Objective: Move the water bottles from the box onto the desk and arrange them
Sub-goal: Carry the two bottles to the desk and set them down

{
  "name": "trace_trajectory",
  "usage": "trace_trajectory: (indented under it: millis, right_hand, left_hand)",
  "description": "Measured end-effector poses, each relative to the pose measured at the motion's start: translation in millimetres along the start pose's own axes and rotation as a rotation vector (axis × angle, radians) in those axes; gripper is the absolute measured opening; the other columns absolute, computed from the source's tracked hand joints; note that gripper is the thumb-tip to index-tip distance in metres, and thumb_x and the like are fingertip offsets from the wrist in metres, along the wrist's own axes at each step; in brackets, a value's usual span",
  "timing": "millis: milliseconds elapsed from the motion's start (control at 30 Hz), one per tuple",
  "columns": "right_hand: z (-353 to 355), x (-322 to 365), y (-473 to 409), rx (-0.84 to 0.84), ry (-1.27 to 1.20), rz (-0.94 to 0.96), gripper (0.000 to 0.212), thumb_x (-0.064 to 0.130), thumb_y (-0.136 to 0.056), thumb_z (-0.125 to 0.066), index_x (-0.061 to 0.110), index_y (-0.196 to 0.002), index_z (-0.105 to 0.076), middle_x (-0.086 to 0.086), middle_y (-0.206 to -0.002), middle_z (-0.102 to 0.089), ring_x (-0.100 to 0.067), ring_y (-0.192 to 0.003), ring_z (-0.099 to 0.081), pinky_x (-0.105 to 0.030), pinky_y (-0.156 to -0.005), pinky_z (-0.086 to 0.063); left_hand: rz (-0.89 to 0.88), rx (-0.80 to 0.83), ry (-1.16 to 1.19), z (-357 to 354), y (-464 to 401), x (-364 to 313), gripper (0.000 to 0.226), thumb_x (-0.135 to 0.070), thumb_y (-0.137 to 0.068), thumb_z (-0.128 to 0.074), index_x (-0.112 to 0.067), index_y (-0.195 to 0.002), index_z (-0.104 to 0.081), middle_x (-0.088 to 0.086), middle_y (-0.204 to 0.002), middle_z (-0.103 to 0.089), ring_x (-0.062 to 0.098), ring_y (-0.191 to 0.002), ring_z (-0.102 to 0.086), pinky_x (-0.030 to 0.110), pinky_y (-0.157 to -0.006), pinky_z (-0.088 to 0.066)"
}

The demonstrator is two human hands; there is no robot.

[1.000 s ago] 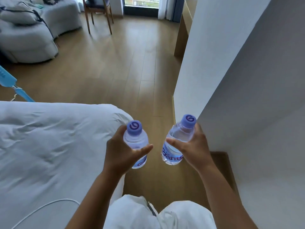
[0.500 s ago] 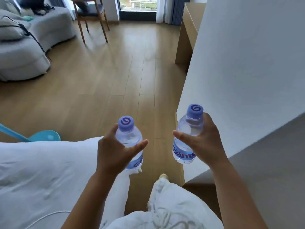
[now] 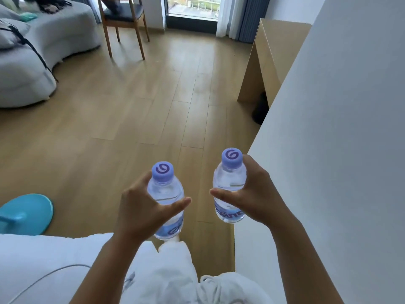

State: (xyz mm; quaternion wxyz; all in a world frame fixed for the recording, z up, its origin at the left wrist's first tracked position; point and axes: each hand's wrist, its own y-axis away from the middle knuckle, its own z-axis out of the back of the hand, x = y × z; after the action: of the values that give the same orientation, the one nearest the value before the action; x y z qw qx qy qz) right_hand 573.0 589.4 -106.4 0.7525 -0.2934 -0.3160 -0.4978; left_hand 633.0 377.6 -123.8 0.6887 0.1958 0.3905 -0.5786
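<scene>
You hold one water bottle in each hand, both upright and off any surface, above the wooden floor point(image 3: 135, 110). Your left hand point(image 3: 140, 207) wraps the left bottle point(image 3: 166, 200) around its middle, thumb stretched across the near side and fingers curled behind it. Your right hand point(image 3: 252, 194) grips the right bottle point(image 3: 229, 189) the same way, thumb pointing left across its front, fingers hidden behind.

Both bottles are small, clear plastic and look nearly full of water. Each has a pale purple cap with a darker purple swirl on top, and a blue label band low on the body; the lettering on the right bottle's label is partly visible but cut off by your hand. The right bottle sits slightly farther and higher in view than the left one, and the two are apart, not touching.

A white wall point(image 3: 341, 150) runs along your right, just beside your right hand. Past its far edge stands a light wooden desk point(image 3: 269, 47). A white bed point(image 3: 43, 260) fills the near left, with a turquoise disc point(image 3: 30, 211) on the floor just beyond it. Far left are a grey sofa point(image 3: 32, 58) and a wooden chair point(image 3: 122, 20).
</scene>
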Motion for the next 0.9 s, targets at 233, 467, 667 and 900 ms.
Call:
trace_trajectory:
  millis: [233, 467, 667, 900]
  right_hand:
    - [3.4, -33.6, -150.2, 0.001, -0.003, -0.063, 0.05, 0.036, -0.066, -0.082, 0.035, -0.103, -0.047, 0.01, -0.092, -0.058, -0.012, -0.087, -0.06, -0.014, -0.072, -0.051]
    - [19.6, -46.8, -285.6, -0.18, -0.021, -0.18, 0.055, 0.034, -0.065, -0.082, 0.027, -0.107, -0.048, 0.01, -0.092, -0.057, -0.009, -0.087, -0.059, -0.003, -0.071, -0.045]
    - [31.7, -80.3, -356.6, -0.215, 0.044, -0.322, 0.056, 0.037, -0.064, -0.082, 0.028, -0.105, -0.046, 0.015, -0.09, -0.054, -0.009, -0.086, -0.059, 0.0, -0.067, -0.044]
    - [60.3, -132.2, -450.6, -0.236, 0.068, -0.393, 0.052, 0.042, -0.063, -0.082, 0.031, -0.101, -0.047, 0.02, -0.086, -0.055, -0.004, -0.084, -0.059, -0.003, -0.063, -0.043]
  left_hand:
    - [-0.038, 0.055, 0.048, -36.3, -179.7, 18.0, 0.063, -0.067, -0.044, -0.081, -0.031, -0.092, -0.06, -0.023, -0.075, -0.062, 0.003, -0.07, -0.062, 0.009, -0.063, -0.041]
    - [-0.095, 0.137, 0.142, -50.1, -358.7, 14.6, 0.054, -0.071, -0.042, -0.08, -0.046, -0.083, -0.053, -0.037, -0.076, -0.062, -0.017, -0.077, -0.058, -0.001, -0.063, -0.04]
    - [-0.037, 0.223, 0.21, -82.5, -451.8, 17.6, 0.054, -0.068, -0.04, -0.077, -0.04, -0.082, -0.059, -0.027, -0.076, -0.066, -0.015, -0.077, -0.059, 0.009, -0.064, -0.042]
    - [-0.043, 0.261, 0.211, -139.4, -560.8, 9.4, 0.059, -0.072, -0.039, -0.067, -0.036, -0.085, -0.061, -0.024, -0.076, -0.067, -0.008, -0.075, -0.062, 0.015, -0.065, -0.046]
